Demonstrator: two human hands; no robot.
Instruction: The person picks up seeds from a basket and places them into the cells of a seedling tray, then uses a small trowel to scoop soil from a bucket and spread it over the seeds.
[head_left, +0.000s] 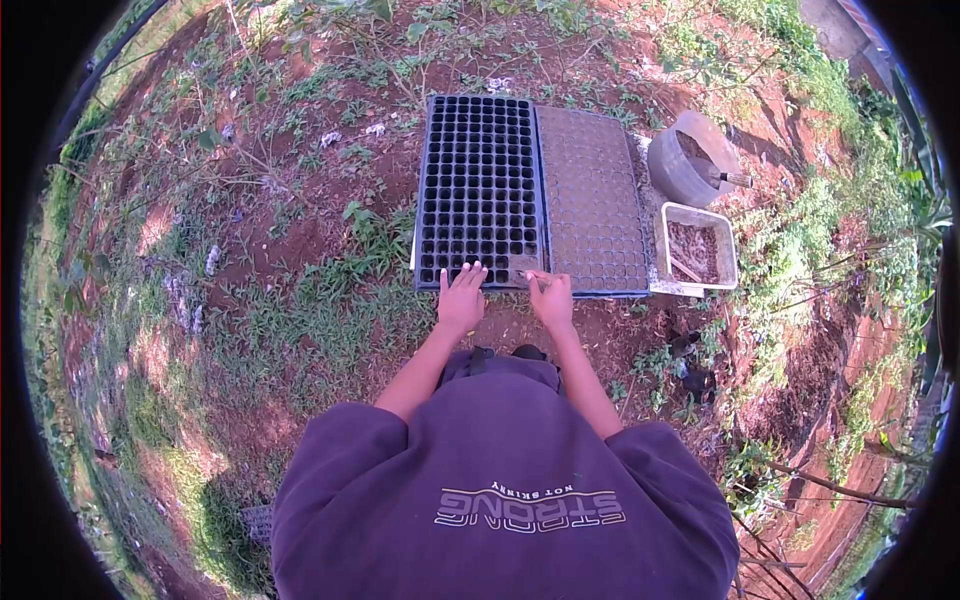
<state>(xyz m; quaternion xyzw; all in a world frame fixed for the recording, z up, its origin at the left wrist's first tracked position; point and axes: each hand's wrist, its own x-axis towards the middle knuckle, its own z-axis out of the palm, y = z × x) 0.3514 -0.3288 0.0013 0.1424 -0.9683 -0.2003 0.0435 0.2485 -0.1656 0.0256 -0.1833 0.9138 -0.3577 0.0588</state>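
Observation:
A black seedling tray (481, 96) with rows of small, mostly dark cells lies in front of me. My left hand (461, 303) rests at its near edge, fingers spread over the front row. At the tray's near right corner, my right hand (551, 300) is closed, thumb and fingers pinched together. A brownish patch of soil (525, 263) shows just past those fingertips; I cannot tell what they hold. Right beside the black tray lies a second seedling tray (597, 190), its cells filled level with brown soil.
Right of the trays stands a translucent bucket (672, 165) with soil inside and a handled tool (735, 180) at its rim. Nearer is a pale rectangular tub (727, 250) holding brown material and a stick (686, 269). Weeds and reddish earth surround everything; thin branches (840, 486) lie lower right.

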